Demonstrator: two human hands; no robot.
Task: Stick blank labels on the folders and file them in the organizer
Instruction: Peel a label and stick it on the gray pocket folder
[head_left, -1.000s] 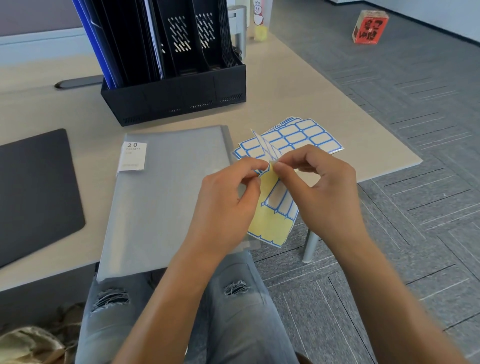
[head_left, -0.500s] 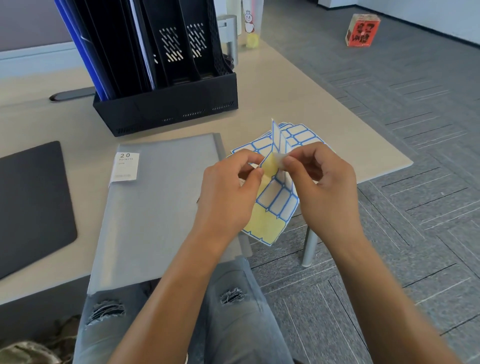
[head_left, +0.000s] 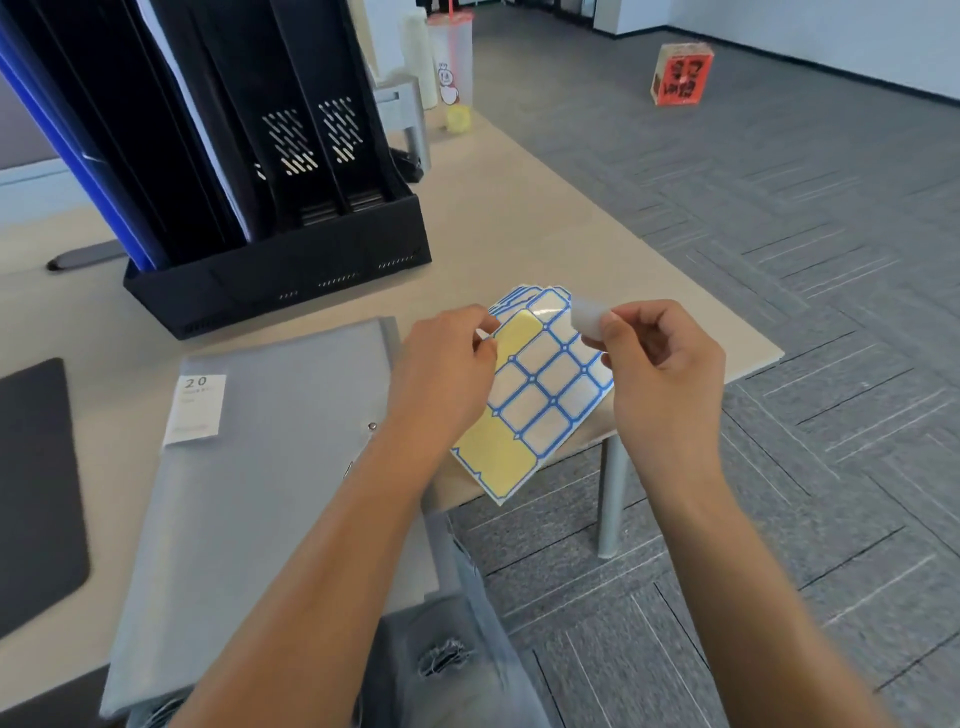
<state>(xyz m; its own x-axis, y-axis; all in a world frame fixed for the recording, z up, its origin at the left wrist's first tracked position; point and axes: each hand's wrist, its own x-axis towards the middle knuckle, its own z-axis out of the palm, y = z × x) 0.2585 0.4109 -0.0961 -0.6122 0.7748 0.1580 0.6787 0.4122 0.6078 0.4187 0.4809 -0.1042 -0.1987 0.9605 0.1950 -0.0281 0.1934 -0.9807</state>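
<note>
Right hand (head_left: 660, 358): you are pinching a small blank white label (head_left: 587, 318), now peeled free.
Left hand (head_left: 447, 364): you are gripping the blue-gridded yellow-backed label sheet (head_left: 540, 395).
Grey plastic folder (head_left: 270, 467): lying on the beige desk (head_left: 519, 228), awaiting the label.
Black slotted organizer (head_left: 270, 218): standing behind.

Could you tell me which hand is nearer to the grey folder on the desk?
Left. The left hand holds the label sheet just past the grey folder's right edge; the right hand, pinching a peeled label, is farther right.
</note>
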